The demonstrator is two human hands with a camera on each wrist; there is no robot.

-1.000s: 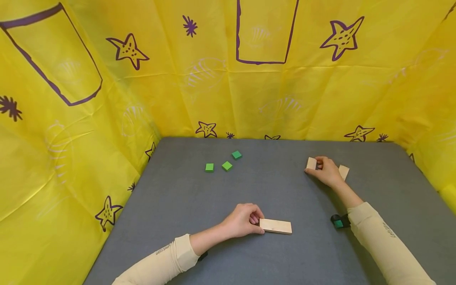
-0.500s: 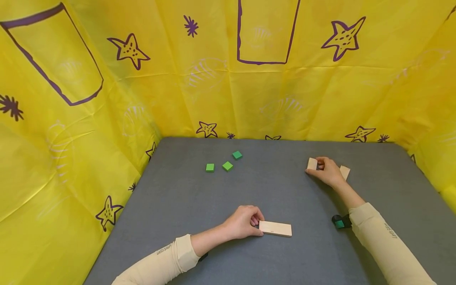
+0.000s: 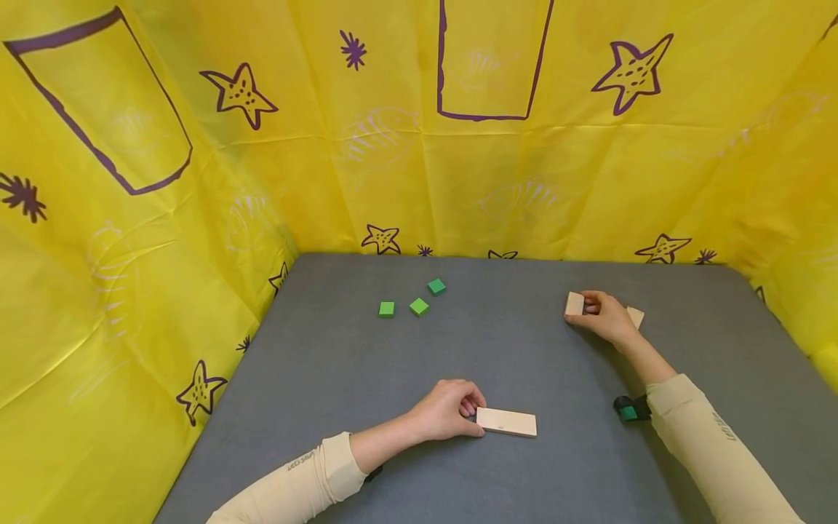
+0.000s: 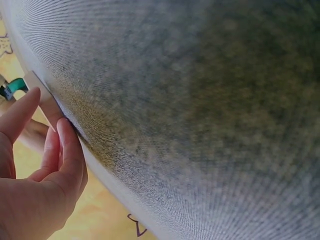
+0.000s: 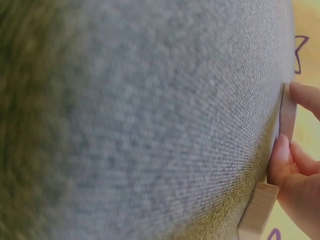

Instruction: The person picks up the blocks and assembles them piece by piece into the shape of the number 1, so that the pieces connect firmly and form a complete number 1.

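Note:
In the head view, my left hand (image 3: 448, 410) pinches the left end of a long flat wooden block (image 3: 507, 422) between thumb and fingers, near the front of the grey table. The left wrist view shows that hand's fingertips on the edges of the same block (image 4: 45, 102). Farther back on the right, my right hand (image 3: 610, 318) holds a short-looking wooden block (image 3: 575, 304) by its sides. Another wooden block (image 3: 635, 317) lies just behind that hand, partly hidden by it; it appears beside the fingers as a pale block (image 5: 259, 210) in the right wrist view.
Two light green square blocks (image 3: 387, 310) and a darker green one (image 3: 436, 287) lie at the back left of the grey table (image 3: 366, 364). Yellow cloth (image 3: 393, 175) with purple starfish drawings hangs behind and at both sides. A black wrist strap with a green patch (image 3: 628, 413) shows by the right cuff.
The long block and my left hand have shifted slightly toward the front of the table. My right hand keeps its hold, almost still. The whole head view has drifted a little.

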